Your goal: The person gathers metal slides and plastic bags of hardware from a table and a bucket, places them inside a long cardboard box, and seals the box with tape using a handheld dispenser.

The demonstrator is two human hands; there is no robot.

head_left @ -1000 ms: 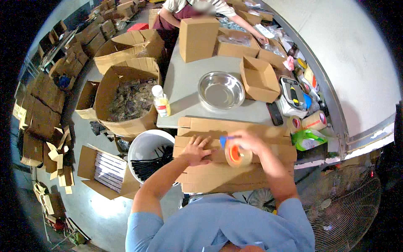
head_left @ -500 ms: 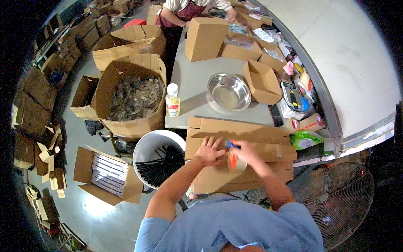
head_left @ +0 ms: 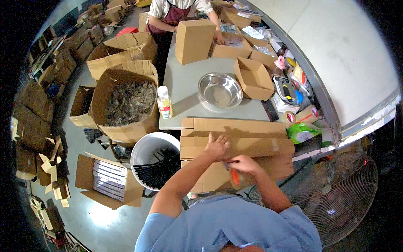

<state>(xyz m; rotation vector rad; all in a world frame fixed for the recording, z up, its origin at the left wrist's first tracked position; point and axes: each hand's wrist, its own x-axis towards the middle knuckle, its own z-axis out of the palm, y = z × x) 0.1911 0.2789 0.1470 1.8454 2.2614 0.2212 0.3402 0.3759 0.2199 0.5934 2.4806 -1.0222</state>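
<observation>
Flattened cardboard cartons [head_left: 256, 145] lie stacked in front of me at the table's near edge, overhanging toward my body. Across the seam of the top one, my left hand [head_left: 216, 148] rests flat with its fingers spread. Close beside its wrist, my right hand [head_left: 245, 164] is closed on a tape dispenser [head_left: 235, 177] with a blue and an orange part. The dispenser is somewhat smeared by motion, and my right hand hides part of its handle.
A steel bowl [head_left: 220, 90], a bottle [head_left: 164, 103] and an open tray-like box [head_left: 254, 80] stand on the grey table [head_left: 180, 71]. To my left are a white bucket [head_left: 140, 147] of black rods and a carton [head_left: 86, 170]. A fan [head_left: 336, 197] stands right; a co-worker [head_left: 174, 17] works opposite.
My right hand has moved the tape dispenser slightly nearer to me. My left hand has slid a little forward and right on the cardboard. The co-worker's arm now reaches to a box.
</observation>
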